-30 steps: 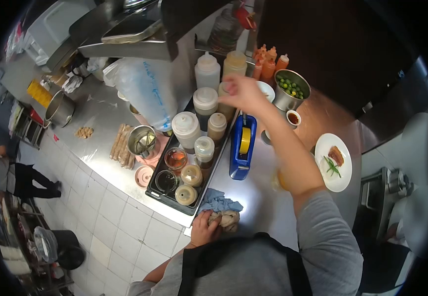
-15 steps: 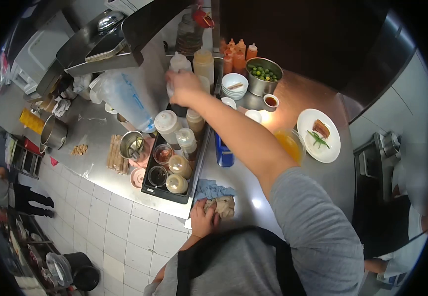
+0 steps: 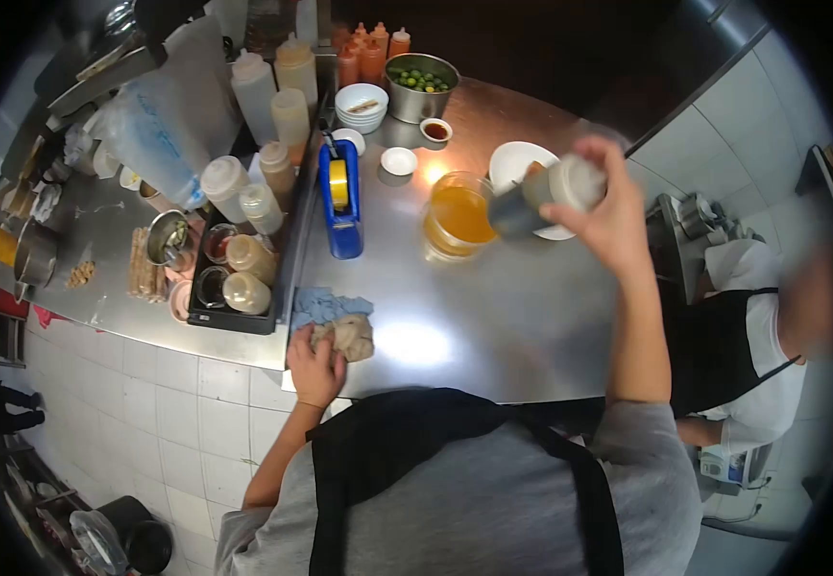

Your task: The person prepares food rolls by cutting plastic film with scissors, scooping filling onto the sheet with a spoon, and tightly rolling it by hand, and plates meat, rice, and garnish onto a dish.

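Note:
My right hand (image 3: 608, 213) is wrapped round a bottle (image 3: 522, 209) with a dark lower part and a whitish end, blurred by motion. It is tilted above the white plate (image 3: 520, 158) and hides much of the plate and its food. Just left of the bottle stands a clear tub of orange-yellow liquid (image 3: 458, 217). My left hand (image 3: 314, 370) rests with fingers apart against a crumpled beige cloth (image 3: 349, 338) at the counter's front edge. A blue cloth (image 3: 328, 305) lies behind the beige one.
A black tray (image 3: 234, 319) holds several sauce bottles and jars on the left. Beside it stands a blue tape dispenser (image 3: 344, 230). Farther back are a steel pot of green limes (image 3: 421, 91), stacked white bowls (image 3: 362, 108) and a sauce dish (image 3: 435, 130). A co-worker (image 3: 738, 336) stands at right.
My right hand has moved from the bottles at the back left to above the plate on the right, now carrying the dark bottle. My left hand stays at the beige cloth. The view has shifted right.

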A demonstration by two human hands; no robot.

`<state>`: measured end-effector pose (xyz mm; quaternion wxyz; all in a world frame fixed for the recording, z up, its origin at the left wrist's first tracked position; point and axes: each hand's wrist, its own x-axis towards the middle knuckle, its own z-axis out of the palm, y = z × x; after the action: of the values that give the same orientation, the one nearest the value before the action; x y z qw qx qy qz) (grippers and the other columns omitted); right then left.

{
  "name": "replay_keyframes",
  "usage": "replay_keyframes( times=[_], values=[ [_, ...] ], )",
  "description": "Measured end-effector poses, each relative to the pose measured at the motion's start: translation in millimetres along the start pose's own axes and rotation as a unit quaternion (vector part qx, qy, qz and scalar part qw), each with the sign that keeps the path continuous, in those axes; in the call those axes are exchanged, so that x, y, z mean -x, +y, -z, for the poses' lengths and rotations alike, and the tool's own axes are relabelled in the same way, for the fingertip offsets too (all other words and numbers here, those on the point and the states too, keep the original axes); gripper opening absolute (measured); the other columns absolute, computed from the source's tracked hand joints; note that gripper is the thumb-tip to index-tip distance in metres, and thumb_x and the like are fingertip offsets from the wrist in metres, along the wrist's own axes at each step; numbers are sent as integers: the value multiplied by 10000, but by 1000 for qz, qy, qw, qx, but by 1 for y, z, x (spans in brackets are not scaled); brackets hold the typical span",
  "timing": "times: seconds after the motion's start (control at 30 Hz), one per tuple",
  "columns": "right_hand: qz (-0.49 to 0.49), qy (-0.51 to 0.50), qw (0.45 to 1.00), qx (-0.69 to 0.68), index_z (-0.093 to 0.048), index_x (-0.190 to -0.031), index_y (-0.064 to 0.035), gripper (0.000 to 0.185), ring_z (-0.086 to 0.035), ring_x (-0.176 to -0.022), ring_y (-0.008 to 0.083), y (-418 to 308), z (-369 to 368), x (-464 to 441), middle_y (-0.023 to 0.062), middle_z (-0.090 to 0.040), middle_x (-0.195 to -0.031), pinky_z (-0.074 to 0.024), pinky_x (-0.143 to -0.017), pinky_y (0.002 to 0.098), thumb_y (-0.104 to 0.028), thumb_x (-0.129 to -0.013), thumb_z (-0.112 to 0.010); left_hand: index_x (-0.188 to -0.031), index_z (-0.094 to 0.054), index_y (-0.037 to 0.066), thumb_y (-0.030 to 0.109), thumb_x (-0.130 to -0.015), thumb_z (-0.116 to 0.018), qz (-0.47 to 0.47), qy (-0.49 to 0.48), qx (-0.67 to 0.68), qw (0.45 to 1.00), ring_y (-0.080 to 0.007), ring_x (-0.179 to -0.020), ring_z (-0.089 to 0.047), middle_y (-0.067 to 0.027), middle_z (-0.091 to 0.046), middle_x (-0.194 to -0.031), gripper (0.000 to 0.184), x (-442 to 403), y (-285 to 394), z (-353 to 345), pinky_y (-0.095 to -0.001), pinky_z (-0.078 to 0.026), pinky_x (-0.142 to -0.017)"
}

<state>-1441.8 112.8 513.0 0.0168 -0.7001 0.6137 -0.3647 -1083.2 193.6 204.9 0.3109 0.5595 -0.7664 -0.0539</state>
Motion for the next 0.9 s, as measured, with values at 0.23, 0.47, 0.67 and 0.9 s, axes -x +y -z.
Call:
replay_keyframes(
  times=[0.23, 0.47, 0.67, 0.9],
  values=[
    [-225, -91, 965, 96, -474, -1228, -123, 830, -595, -1029, 333, 121, -21, 113, 183, -596, -1091, -484, -870, 381, -121, -507, -886, -1101, -586, 105, 191, -716, -665, -2, -4, -23, 1000, -410, -1176, -421, -200, -457, -1251, 402, -2, 4, 2, -500, -345, -960],
    [-206, 244, 926, -202, -423, -1286, -33, 888, -555, -1068, 237, 176, -98, 186, 131, -565, -1161, -446, -926, 368, -171, -552, -905, -1105, -580, 107, 189, -713, -652, 4, -3, -43, 999, -401, -1179, -421, -194, -454, -1258, 406, -2, 6, 0, -502, -342, -955],
    [-272, 144, 935, -175, -439, -1246, -24, 828, -564, -1066, 249, 198, -105, 142, 134, -584, -1155, -452, -915, 377, -192, -569, -885, -1093, -585, 110, 193, -710, -656, 8, 0, -45, 999, -396, -1166, -427, -187, -457, -1250, 398, -2, 7, 1, -500, -347, -948],
    [-304, -61, 948, 79, -502, -1197, -82, 802, -617, -1023, 330, 246, -68, 94, 145, -651, -1094, -490, -863, 394, -243, -512, -887, -1090, -596, 115, 198, -707, -661, 11, 6, -46, 999, -397, -1158, -432, -189, -459, -1247, 398, -2, 8, 1, -491, -355, -950]
  ],
)
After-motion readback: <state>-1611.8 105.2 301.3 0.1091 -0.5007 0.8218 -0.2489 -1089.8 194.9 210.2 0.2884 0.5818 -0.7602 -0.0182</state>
